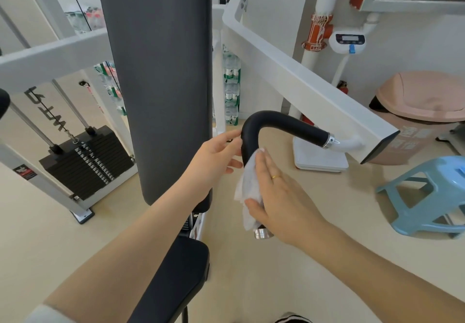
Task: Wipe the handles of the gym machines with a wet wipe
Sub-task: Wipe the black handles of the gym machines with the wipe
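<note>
Right hand (pixel 279 194) pressed the white wet wipe (pixel 247 187) flat against the lower leg of the curved black handle (pixel 279 124), fingers straight, thumb under the wipe. Left hand (pixel 214 158) sat open just left of the handle's bend, fingertips touching it. Handle stuck out from the white machine arm (pixel 302 84), beside the grey back pad (pixel 161 71).

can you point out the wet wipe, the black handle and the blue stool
wet wipe (pixel 247 184): head view, its middle fold.
black handle (pixel 281 120): head view, the upper bend.
blue stool (pixel 432 172): head view, its seat edge.
</note>
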